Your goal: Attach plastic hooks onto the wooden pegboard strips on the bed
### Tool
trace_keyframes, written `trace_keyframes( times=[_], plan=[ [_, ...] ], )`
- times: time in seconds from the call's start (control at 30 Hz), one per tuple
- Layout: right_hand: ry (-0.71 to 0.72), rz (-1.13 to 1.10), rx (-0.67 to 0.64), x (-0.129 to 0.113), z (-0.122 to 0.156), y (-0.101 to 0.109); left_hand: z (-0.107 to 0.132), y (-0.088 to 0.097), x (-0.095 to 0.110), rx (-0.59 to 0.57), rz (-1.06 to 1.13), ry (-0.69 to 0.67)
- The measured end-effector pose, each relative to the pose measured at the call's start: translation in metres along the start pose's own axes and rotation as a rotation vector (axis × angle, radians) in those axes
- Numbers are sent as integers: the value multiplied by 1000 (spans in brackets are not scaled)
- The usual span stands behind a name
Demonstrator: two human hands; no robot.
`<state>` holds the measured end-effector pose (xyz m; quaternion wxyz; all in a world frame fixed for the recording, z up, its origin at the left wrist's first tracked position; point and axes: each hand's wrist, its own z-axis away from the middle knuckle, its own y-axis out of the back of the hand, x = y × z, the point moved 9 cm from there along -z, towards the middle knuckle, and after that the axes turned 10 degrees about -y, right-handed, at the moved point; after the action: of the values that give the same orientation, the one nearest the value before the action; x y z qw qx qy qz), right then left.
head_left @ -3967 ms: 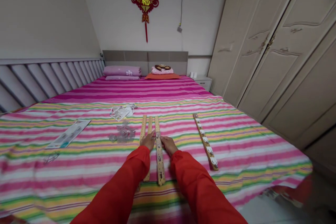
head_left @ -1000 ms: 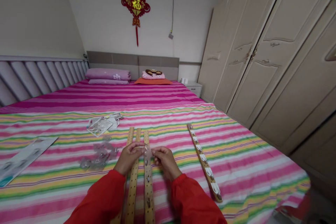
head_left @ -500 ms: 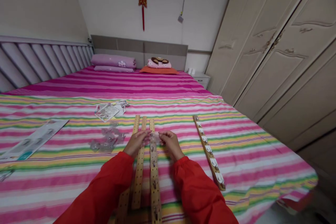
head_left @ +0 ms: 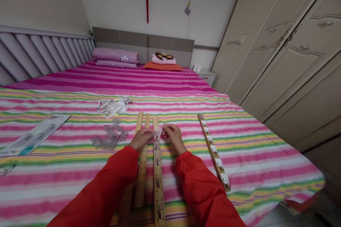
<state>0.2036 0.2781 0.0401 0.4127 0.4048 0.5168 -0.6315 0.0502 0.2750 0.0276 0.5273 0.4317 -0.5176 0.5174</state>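
Note:
Between my hands is a small clear adhesive hook (head_left: 158, 132), over the far part of a perforated wooden strip (head_left: 157, 170) that bears several metal hooks in a row. My left hand (head_left: 142, 139) pinches the clear hook's left side with thumb and forefinger. On the other side, my right hand (head_left: 173, 138) has its thumb and forefinger pressed together close to the hook's right edge; whatever is in them is too small to make out. Two more perforated wooden strips (head_left: 141, 184) lie left of the first, partly under my left hand and sleeve.
Several clear hooks (head_left: 110, 136) are heaped to the left, with torn packaging (head_left: 114, 106) beyond them. A flat hook package (head_left: 37, 134) lies farther left. To the right is a wooden strip with white-backed hooks (head_left: 213, 149). Everything rests on a striped bedsheet (head_left: 253, 163).
The clear hook now stands more visibly above the strip, held at its left. My hands stay close together with small finger movements. The view has tilted slightly downward.

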Motion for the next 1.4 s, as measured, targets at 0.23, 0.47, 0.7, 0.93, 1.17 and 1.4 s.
trace_keyframes(
  times=[0.23,0.47,0.7,0.93,1.17,1.4],
  plan=[
    [-78,-40,-29,26,-8,-4,-6,6,-3,93,-85,-57],
    [-84,-34,-12,39,-15,-6,-18,16,-5,117,-294,-259],
    [-88,-18,23,53,-20,0,-17,18,-4,175,-536,-343],
    [-87,-7,32,58,-22,2,-16,10,-5,106,-613,-373],
    [-80,-11,30,63,-23,2,-15,8,-4,110,-738,-366],
    [-50,-9,31,68,-26,3,-14,4,-6,85,-832,-377]
  ],
)
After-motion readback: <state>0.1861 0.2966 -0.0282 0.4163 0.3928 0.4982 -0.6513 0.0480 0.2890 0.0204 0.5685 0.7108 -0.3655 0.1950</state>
